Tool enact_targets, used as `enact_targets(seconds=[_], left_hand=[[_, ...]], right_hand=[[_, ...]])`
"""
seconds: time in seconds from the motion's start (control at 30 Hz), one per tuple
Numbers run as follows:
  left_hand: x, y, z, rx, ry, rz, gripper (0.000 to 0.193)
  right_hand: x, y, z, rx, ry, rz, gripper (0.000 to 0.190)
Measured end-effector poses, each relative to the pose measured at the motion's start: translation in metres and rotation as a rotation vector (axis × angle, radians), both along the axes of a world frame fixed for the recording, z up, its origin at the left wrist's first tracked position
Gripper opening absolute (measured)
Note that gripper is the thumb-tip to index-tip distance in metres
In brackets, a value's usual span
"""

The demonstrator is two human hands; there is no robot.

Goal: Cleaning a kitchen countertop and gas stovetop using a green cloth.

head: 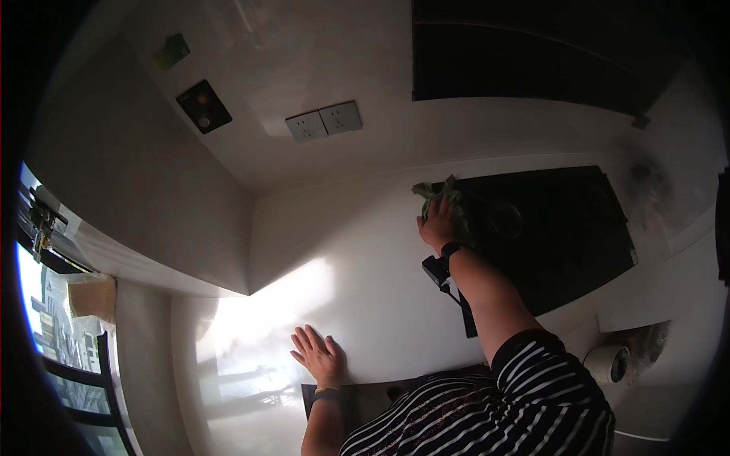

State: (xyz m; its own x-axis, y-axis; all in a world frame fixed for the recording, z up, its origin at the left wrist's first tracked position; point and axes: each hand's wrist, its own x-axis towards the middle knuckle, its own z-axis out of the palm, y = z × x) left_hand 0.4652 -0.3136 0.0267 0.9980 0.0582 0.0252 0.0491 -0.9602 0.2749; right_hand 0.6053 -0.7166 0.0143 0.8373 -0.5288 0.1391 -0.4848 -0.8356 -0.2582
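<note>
My right hand (439,225) presses a green cloth (459,212) down at the left edge of a black glass cooktop (559,239), fingers pointing away from me. Part of the cloth sticks out beyond my fingertips and over the white countertop (376,285). A black device with a cable is strapped at my right wrist. My left hand (319,356) lies palm down with its fingers spread on the pale countertop near the front edge, holding nothing. A dark band circles the left wrist.
A dark range hood (530,62) hangs above the cooktop. Wall sockets (324,122) and a black control panel (204,106) are on the back wall. A cabinet (142,188) juts out at left, near a window (74,336). A white cylindrical object (605,363) sits at lower right.
</note>
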Motion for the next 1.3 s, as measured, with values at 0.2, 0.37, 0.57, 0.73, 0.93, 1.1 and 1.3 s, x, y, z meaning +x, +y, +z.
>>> enact_targets(seconds=[0.2,0.37,0.57,0.73,0.93,1.1,1.3], left_hand=[[-0.007,0.001,0.009,0.028,0.061,0.037,0.064],[-0.007,0.003,0.007,0.016,0.055,0.002,0.066],[-0.006,-0.002,0.011,-0.011,0.039,-0.002,0.065],[-0.005,0.003,0.006,0.002,0.038,0.005,0.065],[-0.005,0.005,0.003,-0.011,0.015,-0.01,0.064],[-0.004,0.005,0.001,-0.027,-0.036,-0.019,0.065],[-0.003,0.003,0.004,-0.019,-0.001,-0.017,0.067]], right_hand=[[0.046,-0.034,0.019,0.028,0.092,0.022,0.071],[0.058,-0.058,0.004,0.06,0.024,0.152,0.069],[0.032,-0.014,-0.006,-0.029,-0.005,0.35,0.058],[-0.046,0.051,-0.002,0.061,0.047,0.432,0.059],[-0.2,0.096,0.02,0.111,0.226,0.624,0.064],[-0.284,0.109,0.024,0.182,0.315,0.792,0.066],[-0.185,0.094,0.017,0.13,0.255,0.608,0.056]])
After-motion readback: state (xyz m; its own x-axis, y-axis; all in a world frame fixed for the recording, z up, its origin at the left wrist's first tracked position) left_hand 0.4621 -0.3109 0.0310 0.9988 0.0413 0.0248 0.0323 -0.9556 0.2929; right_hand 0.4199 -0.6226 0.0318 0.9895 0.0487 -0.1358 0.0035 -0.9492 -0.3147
